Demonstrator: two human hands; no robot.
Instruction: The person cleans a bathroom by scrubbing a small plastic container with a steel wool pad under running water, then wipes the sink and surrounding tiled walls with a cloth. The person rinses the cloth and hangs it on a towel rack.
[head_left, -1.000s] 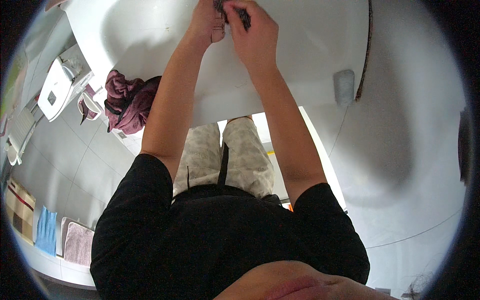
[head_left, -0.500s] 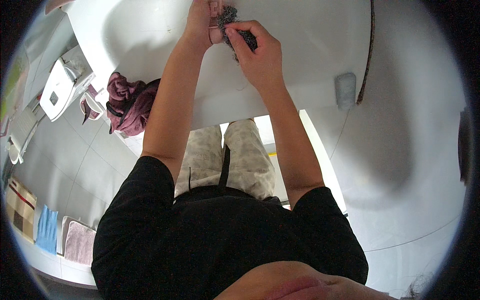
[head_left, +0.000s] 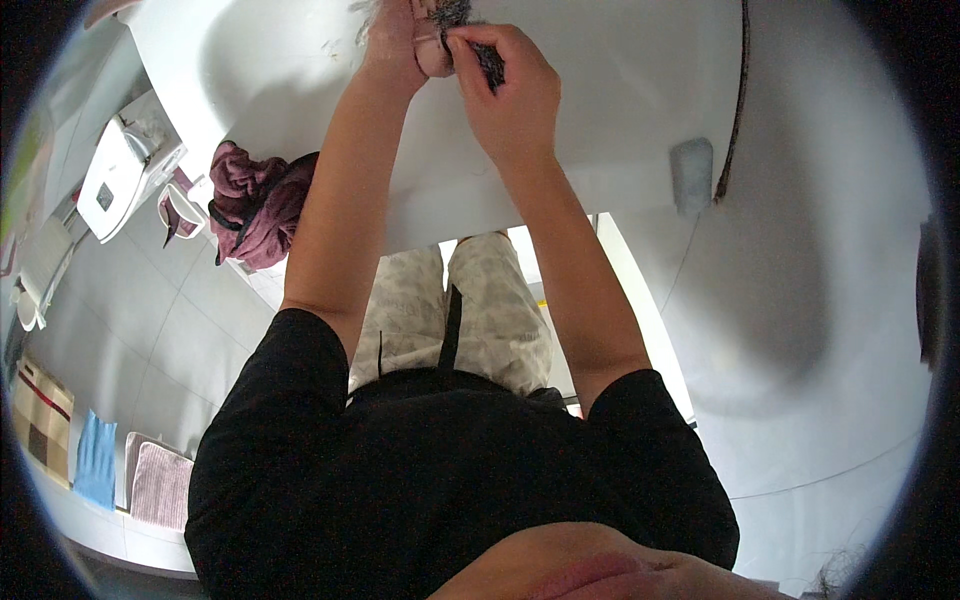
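My left hand (head_left: 392, 52) is wrapped round a small pale pink plastic piece (head_left: 432, 54) at the top of the view; its fingers are partly cut off by the edge. Between the bent fingers and thumb of my right hand (head_left: 518, 90) is a dark grey, fuzzy steel-wool scrubber (head_left: 489, 66), which reaches over to the pink piece. Both hands are over a white washbasin (head_left: 600, 110). Water splashes beside my left hand. The pink piece's far end is out of view.
A bunched maroon towel (head_left: 262, 200) lies at the basin's left front edge. On the right front corner sits a grey-blue block (head_left: 691, 176), near a dark strip (head_left: 742, 100) along the basin's edge. At the left are a white toilet (head_left: 115, 180) and a blue cloth (head_left: 95, 458).
Both hands have moved slightly farther up, toward the view's top edge, with the pink piece and the scrubber. Water splashes now show beside the left hand.
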